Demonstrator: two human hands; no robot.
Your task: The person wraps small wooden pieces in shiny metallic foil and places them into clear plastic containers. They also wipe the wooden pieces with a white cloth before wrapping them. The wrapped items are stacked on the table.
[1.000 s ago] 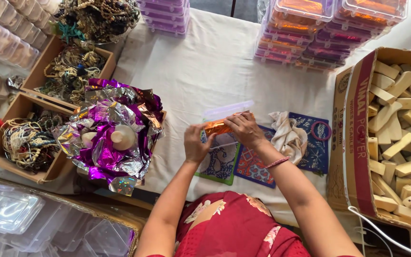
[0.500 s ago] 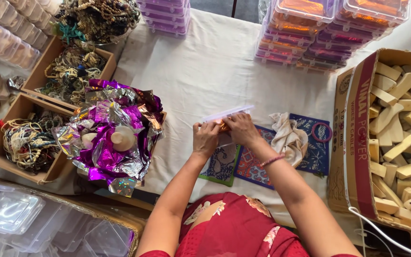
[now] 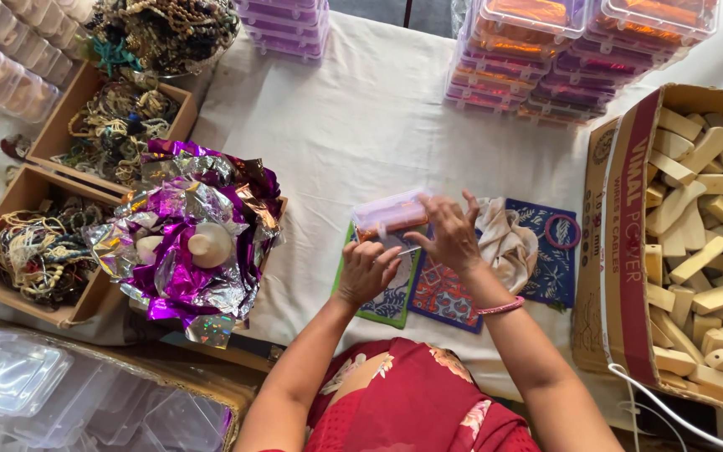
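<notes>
Covering most of the view: a table (image 3: 361, 125) under a white cloth.
Sitting at the right edge of the table: a big cardboard box (image 3: 621, 276) full of pale wooden blocks (image 3: 705, 251).
Lying by the left edge: a heap of shiny purple and silver foil (image 3: 190, 243), with two pale round-topped pieces in its middle.
Standing beyond the left edge: brown trays (image 3: 10, 251) full of beads and strings.
Standing along the far edge: stacks of clear boxes (image 3: 579, 50) with orange things inside, and more purple ones near the far left corner.
Lying off the near left corner: empty clear boxes (image 3: 18, 385).
Lying near the near edge, in the middle: flat patterned cloth squares (image 3: 437, 293), blue and green and red, with a crumpled cream cloth (image 3: 508, 243) and a red ring (image 3: 564, 232) on top.
Being held just above those squares: a small clear box (image 3: 391, 213) with something orange inside.
Curling at the near side of that box: the left hand (image 3: 367, 272), fingers (image 3: 382, 258) bent in; cannot tell whether gripping it.
Resting on the right end of the box: the right hand (image 3: 453, 238), fingers (image 3: 449, 213) spread wide and touching it, a pink bangle (image 3: 499, 307) on the wrist.
</notes>
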